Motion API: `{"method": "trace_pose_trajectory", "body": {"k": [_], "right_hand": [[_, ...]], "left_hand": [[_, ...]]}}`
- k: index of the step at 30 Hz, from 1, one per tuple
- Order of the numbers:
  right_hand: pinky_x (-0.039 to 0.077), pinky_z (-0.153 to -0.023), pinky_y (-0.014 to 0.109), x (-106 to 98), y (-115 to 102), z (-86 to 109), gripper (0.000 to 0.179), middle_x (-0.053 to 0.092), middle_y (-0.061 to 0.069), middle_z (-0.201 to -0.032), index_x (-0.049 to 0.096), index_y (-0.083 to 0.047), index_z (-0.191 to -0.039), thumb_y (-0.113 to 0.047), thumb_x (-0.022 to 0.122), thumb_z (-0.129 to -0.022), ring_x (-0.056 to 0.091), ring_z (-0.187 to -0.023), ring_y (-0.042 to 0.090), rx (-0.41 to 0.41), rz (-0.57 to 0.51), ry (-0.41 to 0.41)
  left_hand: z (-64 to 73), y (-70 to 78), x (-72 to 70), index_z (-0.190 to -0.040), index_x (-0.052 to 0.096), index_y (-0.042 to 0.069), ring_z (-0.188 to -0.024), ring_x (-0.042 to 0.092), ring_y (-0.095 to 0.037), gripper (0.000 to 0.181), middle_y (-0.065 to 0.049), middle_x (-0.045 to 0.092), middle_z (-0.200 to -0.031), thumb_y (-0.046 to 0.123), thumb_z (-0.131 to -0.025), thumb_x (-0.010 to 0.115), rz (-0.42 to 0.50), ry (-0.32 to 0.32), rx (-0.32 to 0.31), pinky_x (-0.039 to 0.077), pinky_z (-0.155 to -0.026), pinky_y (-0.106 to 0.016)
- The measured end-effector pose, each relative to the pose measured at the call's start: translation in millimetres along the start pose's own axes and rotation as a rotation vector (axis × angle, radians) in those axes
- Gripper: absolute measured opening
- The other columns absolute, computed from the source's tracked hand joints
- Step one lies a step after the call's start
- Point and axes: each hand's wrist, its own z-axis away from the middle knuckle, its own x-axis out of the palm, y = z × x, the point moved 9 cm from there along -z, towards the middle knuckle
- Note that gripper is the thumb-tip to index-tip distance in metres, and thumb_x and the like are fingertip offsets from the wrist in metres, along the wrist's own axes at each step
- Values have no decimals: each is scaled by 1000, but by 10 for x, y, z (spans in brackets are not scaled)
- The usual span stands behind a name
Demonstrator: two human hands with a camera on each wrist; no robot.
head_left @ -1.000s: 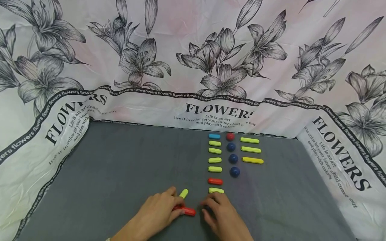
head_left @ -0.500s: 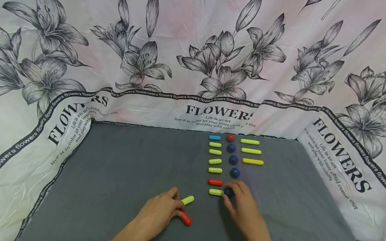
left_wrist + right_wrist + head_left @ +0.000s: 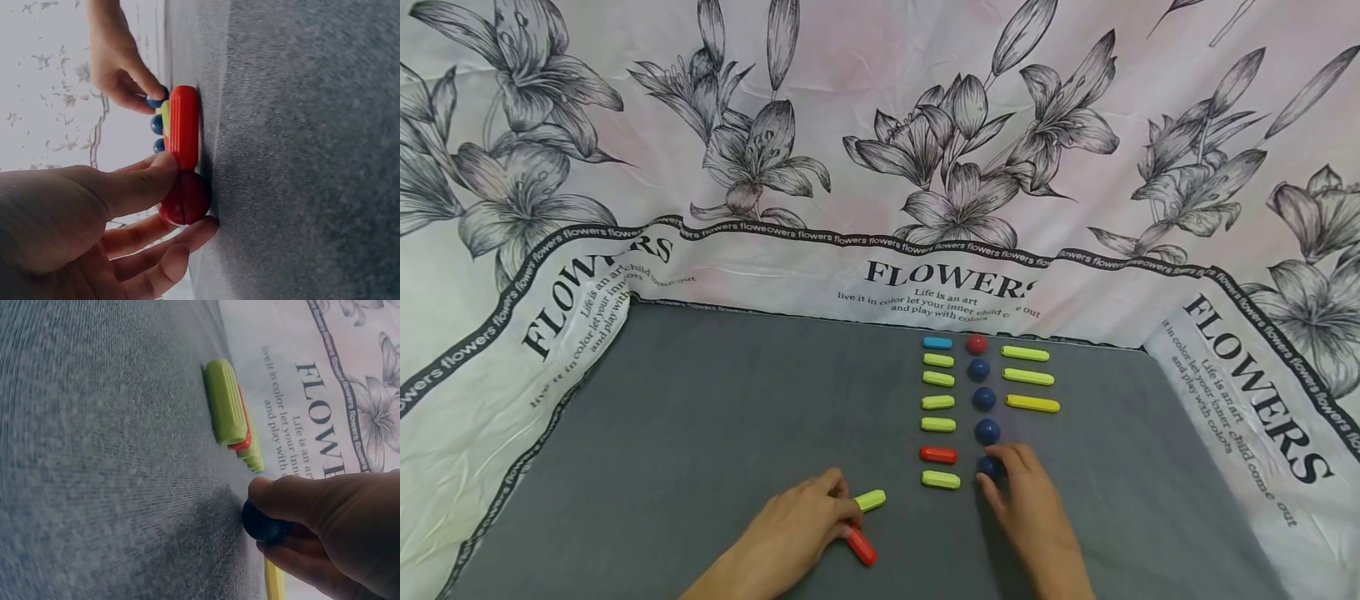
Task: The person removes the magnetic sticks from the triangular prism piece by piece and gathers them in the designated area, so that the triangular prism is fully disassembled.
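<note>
My left hand pinches a red ball between thumb and fingers, low over the grey cloth. A red ribbed stick touches this ball and sticks out from the fingers. One yellow-green stick pokes out by the same fingertips; whether it touches the ball is hidden. With thumb and fingers my right hand grips a dark blue ball at the near end of a column of balls. Just beyond it lies another dark blue ball.
Left of the balls runs a column of short sticks: a blue stick at the far end, several yellow-green ones, a red stick. Three longer yellowish sticks, one a yellow stick, lie on the right. A flower-printed sheet borders the grey cloth.
My right hand has carried the dark blue ball rightward and away from me to the end of the ball column. By my left hand, the red and yellow-green sticks have swung round.
</note>
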Motion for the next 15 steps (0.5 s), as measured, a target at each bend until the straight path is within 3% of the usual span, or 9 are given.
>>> {"method": "trace_pose_trajectory", "body": {"k": [7, 15], "right_hand": [[57, -85, 53, 24, 39, -14, 38, 66, 13, -110, 71, -2, -116, -4, 90, -83, 70, -100, 33, 28, 3, -36], [56, -88, 53, 36, 89, -6, 39, 66, 11, -114, 70, -4, -120, -6, 89, -86, 70, -104, 32, 77, 14, -87]], "left_hand": [[16, -6, -23, -103, 64, 30, -74, 50, -4, 19, 13, 52, -94, 22, -96, 80, 28, 10, -23, 45, -60, -28], [52, 16, -71, -114, 61, 17, -74, 51, -5, 29, 9, 54, -93, 14, -94, 82, 45, 86, 0, 45, -58, -27]]}}
